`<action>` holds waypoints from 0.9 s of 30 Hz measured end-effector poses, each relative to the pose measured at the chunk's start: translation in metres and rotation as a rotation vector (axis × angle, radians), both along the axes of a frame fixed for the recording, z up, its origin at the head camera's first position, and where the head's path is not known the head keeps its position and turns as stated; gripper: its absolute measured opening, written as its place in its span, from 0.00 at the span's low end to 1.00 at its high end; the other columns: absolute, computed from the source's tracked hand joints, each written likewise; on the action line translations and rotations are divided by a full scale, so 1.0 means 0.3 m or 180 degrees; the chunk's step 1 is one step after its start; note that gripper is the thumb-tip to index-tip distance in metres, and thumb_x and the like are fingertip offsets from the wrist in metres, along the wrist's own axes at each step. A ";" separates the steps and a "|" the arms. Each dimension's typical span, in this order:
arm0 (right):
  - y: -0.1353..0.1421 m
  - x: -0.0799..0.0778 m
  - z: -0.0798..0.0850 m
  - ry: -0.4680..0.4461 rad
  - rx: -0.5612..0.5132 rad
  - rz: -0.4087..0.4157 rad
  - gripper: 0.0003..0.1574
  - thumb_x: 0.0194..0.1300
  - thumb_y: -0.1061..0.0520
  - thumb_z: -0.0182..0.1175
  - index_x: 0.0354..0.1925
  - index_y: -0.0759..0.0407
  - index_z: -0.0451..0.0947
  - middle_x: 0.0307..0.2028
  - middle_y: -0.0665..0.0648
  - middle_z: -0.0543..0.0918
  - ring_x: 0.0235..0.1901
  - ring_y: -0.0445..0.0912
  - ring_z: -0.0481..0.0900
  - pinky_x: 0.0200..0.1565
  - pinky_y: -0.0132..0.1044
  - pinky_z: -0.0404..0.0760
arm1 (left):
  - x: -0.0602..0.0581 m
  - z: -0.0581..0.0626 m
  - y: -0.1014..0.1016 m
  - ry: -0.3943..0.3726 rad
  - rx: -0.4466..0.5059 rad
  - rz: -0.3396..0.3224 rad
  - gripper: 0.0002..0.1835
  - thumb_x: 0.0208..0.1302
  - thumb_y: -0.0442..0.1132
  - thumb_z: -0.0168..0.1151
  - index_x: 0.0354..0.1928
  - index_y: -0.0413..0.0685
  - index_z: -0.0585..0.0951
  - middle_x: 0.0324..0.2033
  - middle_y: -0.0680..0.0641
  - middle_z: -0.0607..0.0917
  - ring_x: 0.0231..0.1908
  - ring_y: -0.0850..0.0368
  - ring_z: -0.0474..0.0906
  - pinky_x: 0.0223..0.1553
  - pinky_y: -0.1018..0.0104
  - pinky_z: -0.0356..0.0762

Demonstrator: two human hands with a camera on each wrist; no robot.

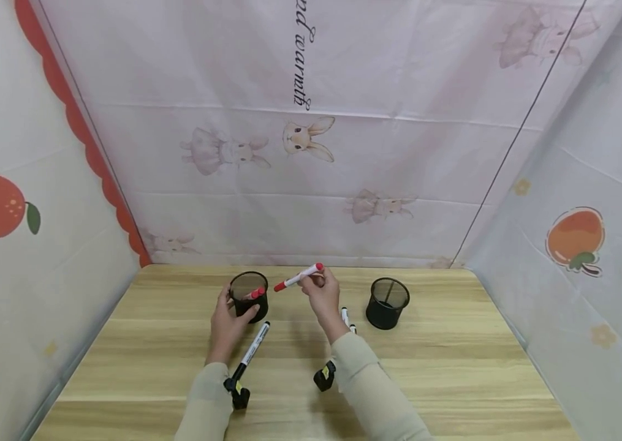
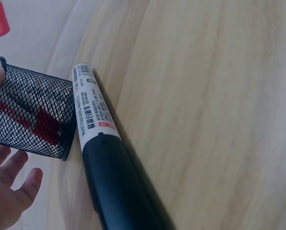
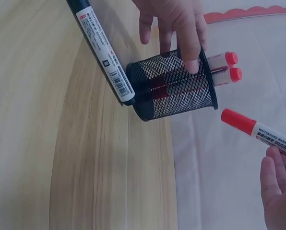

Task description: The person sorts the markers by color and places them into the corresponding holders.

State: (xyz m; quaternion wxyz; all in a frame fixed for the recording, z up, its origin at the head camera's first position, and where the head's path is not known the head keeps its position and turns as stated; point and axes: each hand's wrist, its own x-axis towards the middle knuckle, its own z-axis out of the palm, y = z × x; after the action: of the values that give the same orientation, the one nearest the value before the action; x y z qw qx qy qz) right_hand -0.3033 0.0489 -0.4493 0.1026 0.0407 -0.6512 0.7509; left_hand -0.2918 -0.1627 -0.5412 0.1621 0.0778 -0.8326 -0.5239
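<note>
My left hand [image 1: 226,327] holds a black mesh pen cup [image 1: 260,310], thumb on the near side and fingers round the far side. Two red-capped markers stand inside it, their white ends with red tips [image 3: 224,75] jutting from the rim in the right wrist view. Just right of the cup, my right hand [image 1: 324,299] pinches a red whiteboard marker [image 1: 298,277] near its rear end. Its red cap points toward the cup opening, apart from the rim. A black whiteboard marker [image 1: 256,344] lies on the table beside the left hand, close to the cup's base.
A second black mesh cup [image 1: 383,316] stands upright to the right. Two more white markers [image 1: 345,316] with dark ends lie partly hidden behind my right forearm. The wooden table [image 1: 454,367] meets printed cloth walls at the back and sides.
</note>
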 end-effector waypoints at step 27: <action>-0.072 -0.087 -0.098 0.0286 0.0427 0.0309 0.14 0.55 0.70 0.63 0.40 0.72 0.72 0.34 0.66 0.81 0.33 0.45 0.79 0.36 0.33 0.80 | -0.001 -0.010 -0.007 0.0104 -0.0008 0.0034 0.44 0.54 0.44 0.70 0.70 0.51 0.56 0.61 0.39 0.67 0.56 0.42 0.68 0.55 0.44 0.63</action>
State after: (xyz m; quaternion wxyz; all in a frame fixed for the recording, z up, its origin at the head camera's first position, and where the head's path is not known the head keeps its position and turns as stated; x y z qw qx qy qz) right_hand -0.3295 0.0272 -0.4787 0.0923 0.1126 -0.6921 0.7070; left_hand -0.2921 -0.1649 -0.5443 0.1786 0.0734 -0.8301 -0.5232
